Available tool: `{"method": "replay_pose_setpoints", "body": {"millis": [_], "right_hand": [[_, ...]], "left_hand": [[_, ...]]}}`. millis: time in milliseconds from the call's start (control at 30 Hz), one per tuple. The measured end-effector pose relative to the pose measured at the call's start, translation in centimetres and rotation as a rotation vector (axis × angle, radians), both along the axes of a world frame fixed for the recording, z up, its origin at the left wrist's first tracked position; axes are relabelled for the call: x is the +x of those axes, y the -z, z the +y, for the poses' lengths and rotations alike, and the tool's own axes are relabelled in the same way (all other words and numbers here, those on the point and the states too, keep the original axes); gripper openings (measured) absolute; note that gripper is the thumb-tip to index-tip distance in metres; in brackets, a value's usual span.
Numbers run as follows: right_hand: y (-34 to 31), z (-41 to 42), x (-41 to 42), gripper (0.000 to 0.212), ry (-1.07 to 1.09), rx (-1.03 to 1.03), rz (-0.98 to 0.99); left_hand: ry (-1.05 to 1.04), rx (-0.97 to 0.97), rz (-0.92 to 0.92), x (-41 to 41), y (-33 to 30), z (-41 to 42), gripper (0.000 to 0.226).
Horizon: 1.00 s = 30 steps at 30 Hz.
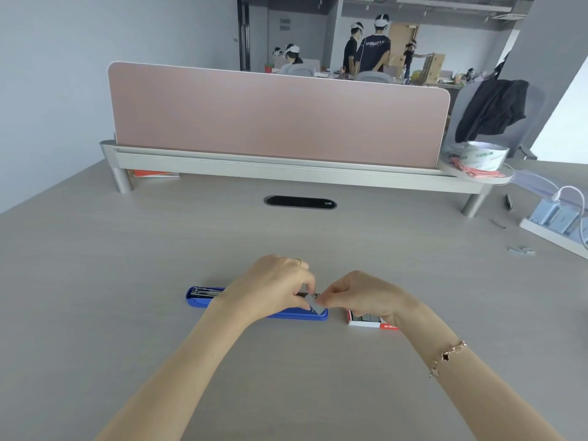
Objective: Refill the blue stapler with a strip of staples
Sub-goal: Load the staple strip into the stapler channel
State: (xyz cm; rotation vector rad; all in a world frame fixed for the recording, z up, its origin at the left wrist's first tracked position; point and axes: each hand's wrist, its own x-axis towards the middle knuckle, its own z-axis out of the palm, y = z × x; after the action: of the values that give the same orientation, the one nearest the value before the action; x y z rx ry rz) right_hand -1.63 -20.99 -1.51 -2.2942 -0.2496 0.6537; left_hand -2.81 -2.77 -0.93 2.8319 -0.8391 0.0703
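Stapler: blue stapler (203,299), lying flat and opened out on the desk (95,265), near centre, long axis left to right; metal channel exposed at left end.
Staple strip: short grey strip of staples (313,303), tilted, above right part of stapler.
Left hand: left hand (270,286) over stapler's middle, thumb and fingertips pinched on strip's left end; ring on one finger.
Right hand: right hand (359,296) just right of stapler, fingertips pinched on strip's right end; bracelet (447,358) on wrist.
Staple box: red and white staple box (369,323), open, right of stapler, partly hidden under right hand.
Far side: pink divider panel (276,116) on raised shelf; black cable slot (300,202) in desk.
Far right: power strip (556,224), loose staple pieces (521,250) near it.
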Motion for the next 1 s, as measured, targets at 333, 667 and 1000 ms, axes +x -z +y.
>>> {"method": "replay_pose_setpoints", "body": {"millis": [333, 667, 1000], "right_hand": [[1.8, 0.8, 0.5, 0.006, -0.010, 0.051, -0.336], [1.9, 0.7, 0.8, 0.008, -0.032, -0.077, -0.450], [1.9, 0.4, 0.6, 0.010, -0.084, -0.156, -0.537]], "left_hand": [[-0.095, -0.009, 0.021, 1.3, 1.1, 1.7, 0.024], [-0.115, -0.022, 0.104, 2.2, 1.5, 1.5, 0.022], [-0.097, 0.037, 0.118, 2.3, 1.5, 0.8, 0.015]]}}
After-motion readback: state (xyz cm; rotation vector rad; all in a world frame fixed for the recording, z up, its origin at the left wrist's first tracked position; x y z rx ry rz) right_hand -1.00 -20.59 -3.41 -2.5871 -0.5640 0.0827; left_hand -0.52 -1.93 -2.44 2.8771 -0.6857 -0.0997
